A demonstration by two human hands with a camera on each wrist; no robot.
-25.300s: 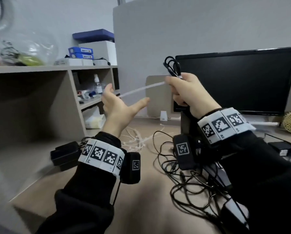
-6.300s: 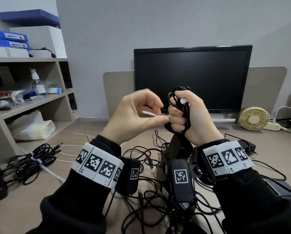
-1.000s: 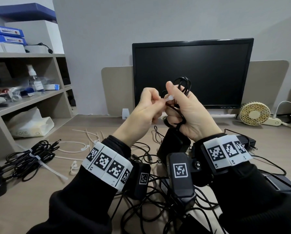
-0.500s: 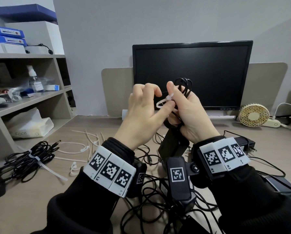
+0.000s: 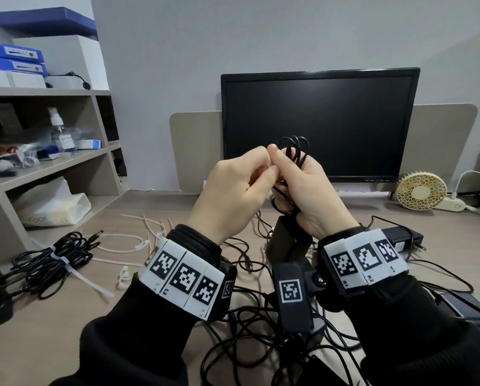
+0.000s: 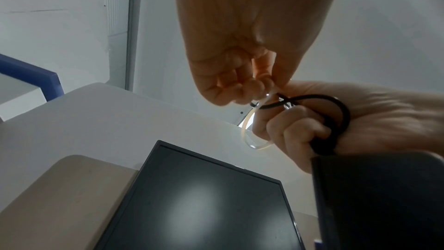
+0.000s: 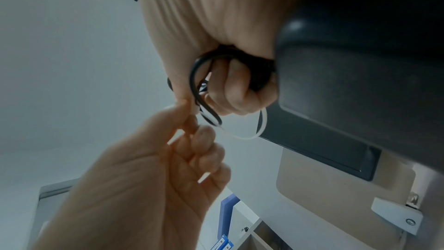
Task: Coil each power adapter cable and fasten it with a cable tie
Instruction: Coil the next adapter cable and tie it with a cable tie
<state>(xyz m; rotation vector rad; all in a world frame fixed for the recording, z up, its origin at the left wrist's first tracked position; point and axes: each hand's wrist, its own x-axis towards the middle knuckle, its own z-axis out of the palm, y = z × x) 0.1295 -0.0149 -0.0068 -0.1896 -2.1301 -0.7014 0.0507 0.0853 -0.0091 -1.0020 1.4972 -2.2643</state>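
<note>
My right hand (image 5: 284, 169) grips a coiled black cable (image 5: 293, 147) in front of the monitor, with loops sticking out above the fist. The cable's black adapter brick (image 5: 287, 240) hangs below that hand. A translucent white cable tie (image 6: 247, 134) loops loosely around the coil under my right fingers (image 7: 238, 90). My left hand (image 5: 262, 168) pinches the tie's end right against my right thumb. The tie (image 7: 252, 134) is hidden by the hands in the head view.
A tied cable bundle (image 5: 52, 260) lies at the left of the desk, with loose white ties (image 5: 127, 243) beside it. Tangled black cables (image 5: 261, 330) and another adapter (image 5: 400, 240) lie under my wrists. Behind stand a monitor (image 5: 317, 126), a small fan (image 5: 421, 190) and shelves (image 5: 52, 162).
My left fingers have closed in on the tie's end beside my right thumb. The white loop that showed between the hands is now hidden in the head view.
</note>
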